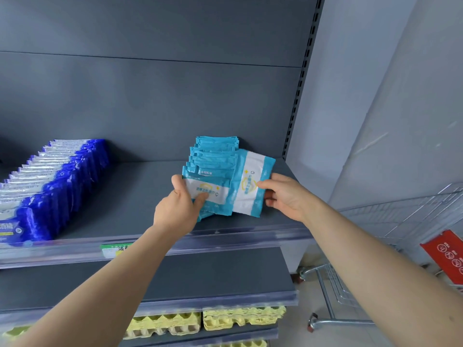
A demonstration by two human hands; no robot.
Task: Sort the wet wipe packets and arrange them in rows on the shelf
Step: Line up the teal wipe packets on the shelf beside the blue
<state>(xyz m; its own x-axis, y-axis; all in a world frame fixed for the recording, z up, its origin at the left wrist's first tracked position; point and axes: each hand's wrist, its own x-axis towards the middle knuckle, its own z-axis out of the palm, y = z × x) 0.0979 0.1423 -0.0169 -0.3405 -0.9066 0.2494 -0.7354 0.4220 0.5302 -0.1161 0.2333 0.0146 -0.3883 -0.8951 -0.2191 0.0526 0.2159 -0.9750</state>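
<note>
Teal packet [250,186] pinched in my right hand [285,196] should turn square, then slot just left of that grip, against the row [213,156] my left hand [180,206] clasps.

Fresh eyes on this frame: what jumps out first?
Toward the right of the shelf, the left hand grips the front teal packet of a row while the right hand pinches a turned teal packet beside it. Dark blue packets stand in a long row at its left; yellow egg trays sit lowest.
</note>
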